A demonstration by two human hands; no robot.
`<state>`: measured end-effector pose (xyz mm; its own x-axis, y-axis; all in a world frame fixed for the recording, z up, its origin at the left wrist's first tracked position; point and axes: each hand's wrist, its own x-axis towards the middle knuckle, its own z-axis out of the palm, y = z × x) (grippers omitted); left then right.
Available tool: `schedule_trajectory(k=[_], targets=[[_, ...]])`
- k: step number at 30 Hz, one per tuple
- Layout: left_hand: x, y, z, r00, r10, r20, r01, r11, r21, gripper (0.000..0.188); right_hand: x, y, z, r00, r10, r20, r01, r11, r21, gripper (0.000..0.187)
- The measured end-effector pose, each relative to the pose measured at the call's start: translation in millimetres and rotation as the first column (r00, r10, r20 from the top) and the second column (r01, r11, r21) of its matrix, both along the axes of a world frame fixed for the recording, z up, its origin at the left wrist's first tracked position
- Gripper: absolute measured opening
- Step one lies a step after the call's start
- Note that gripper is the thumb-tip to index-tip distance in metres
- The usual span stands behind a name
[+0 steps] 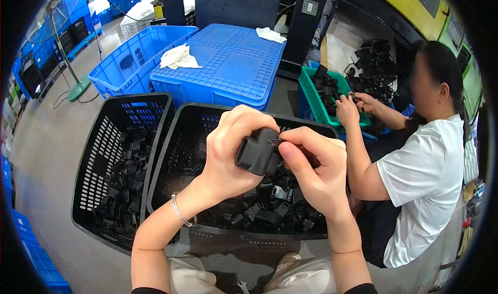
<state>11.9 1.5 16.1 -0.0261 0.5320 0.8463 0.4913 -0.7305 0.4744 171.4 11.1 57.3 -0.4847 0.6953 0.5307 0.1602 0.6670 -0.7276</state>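
Note:
My left hand point(228, 143) is wrapped round a hollow black plastic part point(254, 151) and holds it up over a black crate point(259, 235). Against that part's right side, the thumb and forefinger of my right hand point(316, 172) are pinched together. A thin, pointed sliver shows at those fingertips, too small to name. Under both hands, many similar black plastic parts point(270, 211) lie loose in the crate.
Another black crate point(96, 164) with black parts stands at left. Behind are an open blue bin point(116, 76) and a lidded blue box point(223, 55) with white cloths on it. At right a seated co-worker point(425, 174) handles parts over a green tray point(307, 89).

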Motion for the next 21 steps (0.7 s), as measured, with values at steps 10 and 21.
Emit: schedule_trajectory(k=[10,21], targets=[[1.0,-4.6,4.4,0.997,0.068,-0.022,-0.068,0.997,0.026,0.032,-2.2,-5.9,-1.9,0.997,-0.035,-0.065,0.036,0.999,0.01,0.01],[-1.5,-3.3,3.4,0.996,0.093,0.019,-0.094,0.992,0.088,0.032,-6.4,-9.1,-4.4,0.995,-0.043,-0.087,0.034,0.994,-0.101,0.01]])
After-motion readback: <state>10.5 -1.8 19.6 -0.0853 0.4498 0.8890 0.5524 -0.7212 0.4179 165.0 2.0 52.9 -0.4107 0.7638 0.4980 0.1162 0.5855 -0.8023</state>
